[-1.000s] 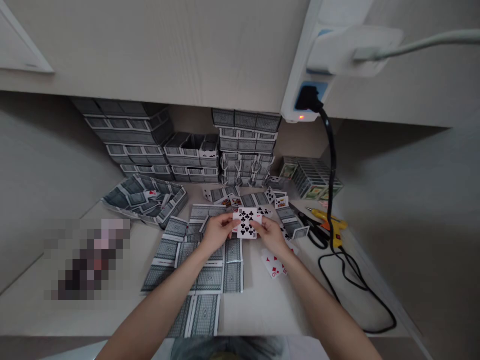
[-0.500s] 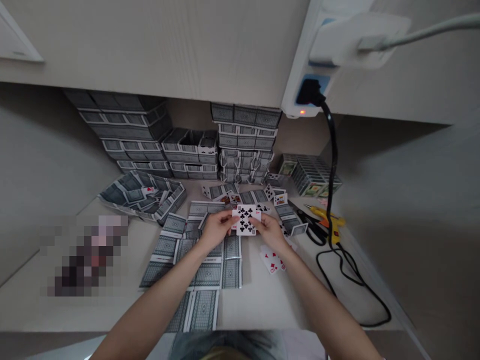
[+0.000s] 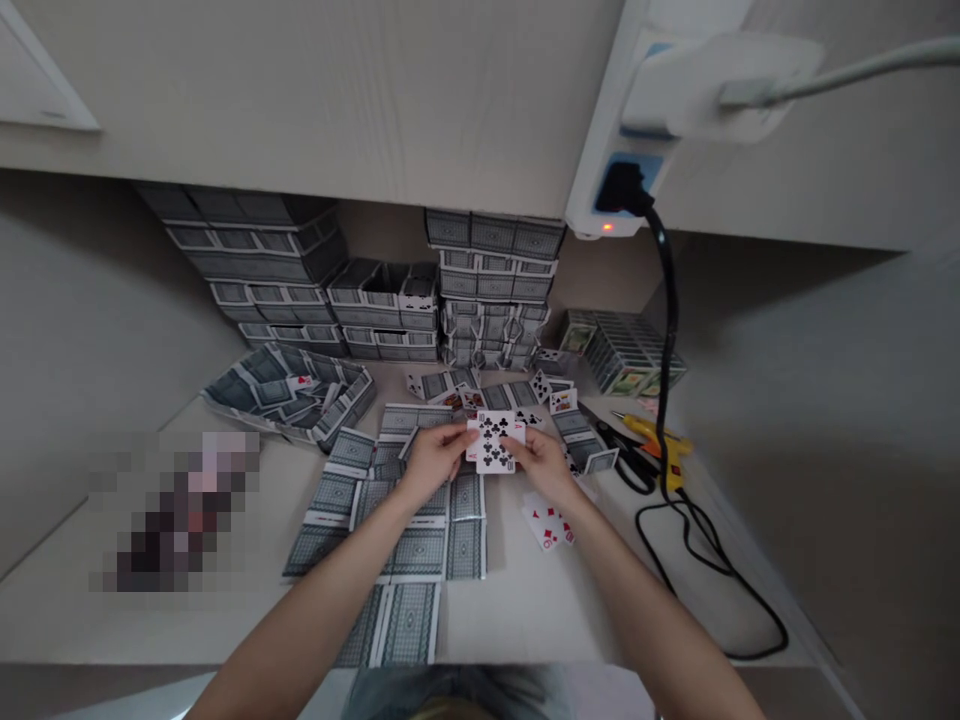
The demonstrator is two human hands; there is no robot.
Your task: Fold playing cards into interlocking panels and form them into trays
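Between my two hands are playing cards (image 3: 495, 455): a ten of clubs faces up, lying crosswise over a red ace whose ends stick out on both sides. My left hand (image 3: 435, 462) pinches the left edge, thumb on top. On the right, my right hand (image 3: 546, 464) grips the other edge with its thumb on the ten. Below the left forearm spreads a sheet of joined cards (image 3: 416, 552), backs up. Loose red-suited cards (image 3: 548, 521) lie face up by the right wrist.
Stacked card structures (image 3: 499, 285) stand at the back, beside a card tray (image 3: 300, 435) of loose cards. To the right are black-handled scissors (image 3: 634, 462), a yellow glue gun (image 3: 673, 462), its black cord and several card boxes (image 3: 634, 350). A power strip (image 3: 592, 205) hangs above.
The whole view has shifted very slightly. Both hands keep their hold on the crossed cards, and the right thumb lies a little further onto the ten.
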